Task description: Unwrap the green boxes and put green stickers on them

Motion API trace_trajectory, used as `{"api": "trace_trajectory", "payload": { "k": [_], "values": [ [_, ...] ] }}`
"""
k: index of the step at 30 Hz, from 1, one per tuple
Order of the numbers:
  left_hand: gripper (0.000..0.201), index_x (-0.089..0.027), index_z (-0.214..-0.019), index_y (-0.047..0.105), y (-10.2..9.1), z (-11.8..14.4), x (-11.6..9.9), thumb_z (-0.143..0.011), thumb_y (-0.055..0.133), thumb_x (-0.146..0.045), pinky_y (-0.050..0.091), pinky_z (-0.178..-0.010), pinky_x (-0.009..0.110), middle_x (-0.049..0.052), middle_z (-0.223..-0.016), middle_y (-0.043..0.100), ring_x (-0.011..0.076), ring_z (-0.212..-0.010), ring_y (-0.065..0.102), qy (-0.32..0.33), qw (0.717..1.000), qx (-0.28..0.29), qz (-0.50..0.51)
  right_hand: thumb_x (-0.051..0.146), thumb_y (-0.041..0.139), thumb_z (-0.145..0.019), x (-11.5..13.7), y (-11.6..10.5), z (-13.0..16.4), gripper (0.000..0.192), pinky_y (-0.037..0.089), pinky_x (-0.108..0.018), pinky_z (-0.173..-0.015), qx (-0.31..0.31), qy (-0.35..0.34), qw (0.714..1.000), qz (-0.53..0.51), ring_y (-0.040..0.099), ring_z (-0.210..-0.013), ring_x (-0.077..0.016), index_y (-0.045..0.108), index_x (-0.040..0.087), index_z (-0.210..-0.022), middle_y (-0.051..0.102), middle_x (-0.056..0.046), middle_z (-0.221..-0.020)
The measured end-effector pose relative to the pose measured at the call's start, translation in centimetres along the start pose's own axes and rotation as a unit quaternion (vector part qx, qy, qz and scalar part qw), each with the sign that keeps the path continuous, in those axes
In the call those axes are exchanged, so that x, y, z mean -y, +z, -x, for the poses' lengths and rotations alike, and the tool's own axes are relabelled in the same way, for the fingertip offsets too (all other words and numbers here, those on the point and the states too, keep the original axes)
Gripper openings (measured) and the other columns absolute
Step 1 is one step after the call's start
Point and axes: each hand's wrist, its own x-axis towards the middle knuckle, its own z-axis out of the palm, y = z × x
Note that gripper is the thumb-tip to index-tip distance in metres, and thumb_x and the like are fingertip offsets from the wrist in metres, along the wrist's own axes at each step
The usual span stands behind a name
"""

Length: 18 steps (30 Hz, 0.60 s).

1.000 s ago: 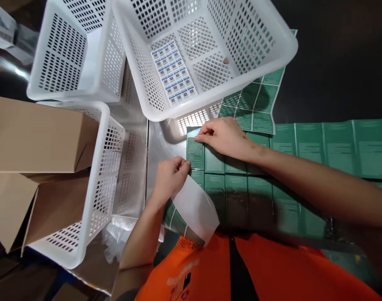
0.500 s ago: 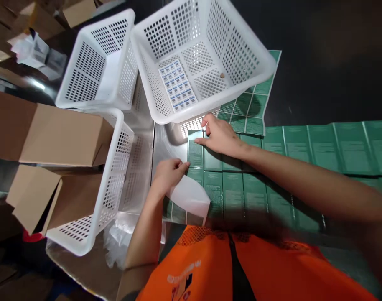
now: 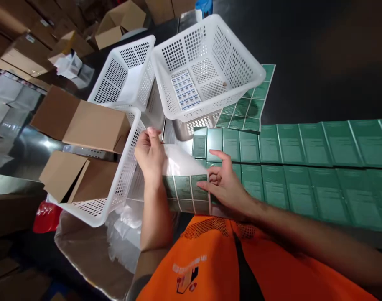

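Note:
A curled sheet of green stickers (image 3: 182, 186) with a white backing spans both of my hands. My left hand (image 3: 151, 152) is closed on its upper left edge, fingers pinched together. At the sheet's right edge is my right hand (image 3: 225, 182), thumb pressed on a green label, index finger stretched out and the other fingers curled in. Beyond the sheet lie two rows of flat green boxes (image 3: 269, 144), shiny as if film-wrapped. The leftmost box of the far row bears a green label (image 3: 199, 145). My right hand hides part of the near row.
A white basket (image 3: 166, 106) with a sheet of small blue-and-white labels stands beyond the boxes, partly over another green sticker sheet (image 3: 252, 104). Another white basket (image 3: 115, 54) is at left, and a third (image 3: 108, 205) holds open cardboard boxes (image 3: 93, 125). A red object (image 3: 47, 217) lies lower left.
My right hand has left the leftmost far box and come down to the sticker sheet's right edge. My left hand has risen, lifting the sheet. The view has shifted.

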Motion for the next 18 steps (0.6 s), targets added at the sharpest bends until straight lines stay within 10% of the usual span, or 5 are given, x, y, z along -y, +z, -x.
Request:
{"api": "trace_trajectory", "payload": {
  "k": [7, 11, 18],
  "values": [
    [0.088, -0.026, -0.140, 0.049, -3.0, 3.6, 2.8, -0.066, 0.088, -0.052, 0.048, -0.057, 0.024, -0.001, -0.079, 0.066, 0.0114, -0.058, 0.056, -0.130, 0.939, 0.205, 0.246, 0.031, 0.074, -0.082, 2.3, -2.6, -0.7, 0.030, 0.052, -0.029, -0.060, -0.115, -0.080, 0.984, 0.108, 0.062, -0.063, -0.0146, 0.071, 0.024, -0.111, 0.067, 0.002, -0.072],
    [0.078, -0.033, -0.136, 0.058, -4.1, 5.8, 3.5, -0.066, 0.090, -0.022, 0.049, -0.064, 0.019, -0.006, -0.069, 0.064, 0.0077, -0.060, 0.054, -0.093, 0.945, 0.195, 0.245, 0.031, 0.076, -0.081, 2.6, -3.2, -0.7, 0.029, 0.053, -0.031, -0.062, -0.128, -0.098, 0.972, 0.171, 0.059, -0.063, -0.0142, 0.075, 0.025, -0.110, 0.064, 0.001, -0.073],
    [0.057, -0.031, -0.124, 0.069, -4.0, 5.0, 3.0, -0.070, 0.087, -0.027, 0.047, -0.058, 0.022, -0.004, -0.065, 0.056, 0.0101, -0.060, 0.050, -0.034, 0.955, 0.227, 0.189, 0.030, 0.074, -0.081, 3.6, -3.7, -0.3, 0.009, 0.052, -0.029, -0.059, -0.118, -0.126, 0.963, 0.208, 0.064, -0.079, -0.0183, 0.079, 0.027, -0.088, 0.067, -0.005, -0.093]
  ]
}}
